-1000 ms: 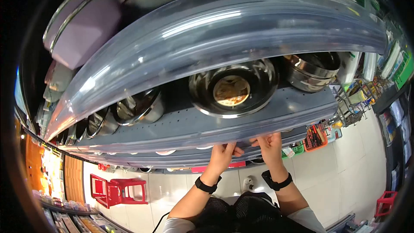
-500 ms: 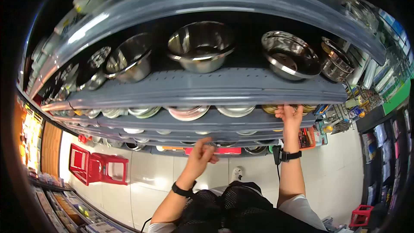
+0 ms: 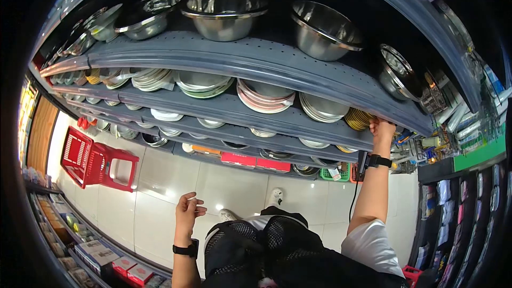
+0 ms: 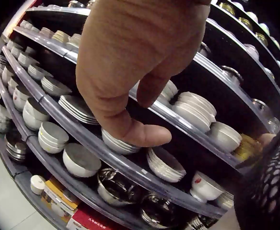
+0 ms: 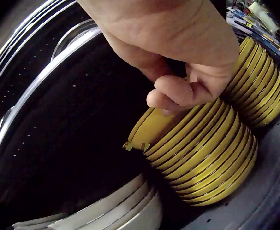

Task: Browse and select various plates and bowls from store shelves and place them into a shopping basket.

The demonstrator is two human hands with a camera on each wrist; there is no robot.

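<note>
My right hand [image 3: 382, 130] reaches to the right end of the second shelf, at a stack of yellow dishes [image 5: 207, 158] with dark rims. In the right wrist view its thumb and curled fingers pinch the rim of the top yellow dish [image 5: 154, 125]; part of that rim is hidden behind them. My left hand [image 3: 188, 210] hangs over the floor, away from the shelves, its fingers loosely bent and holding nothing. White plates [image 3: 322, 108] are stacked just left of the yellow dishes.
Steel bowls [image 3: 325, 32] line the shelf above. Pink-rimmed plates [image 3: 265, 96] and green-rimmed plates [image 3: 202, 84] stand farther left. A red plastic chair [image 3: 101, 160] is on the floor at left. Hanging packaged goods [image 3: 469, 101] are at the right.
My right hand has gone from the shelf's front edge to the yellow dishes at right. The left hand has dropped away, down and left. The head view has shifted, showing more lower shelves.
</note>
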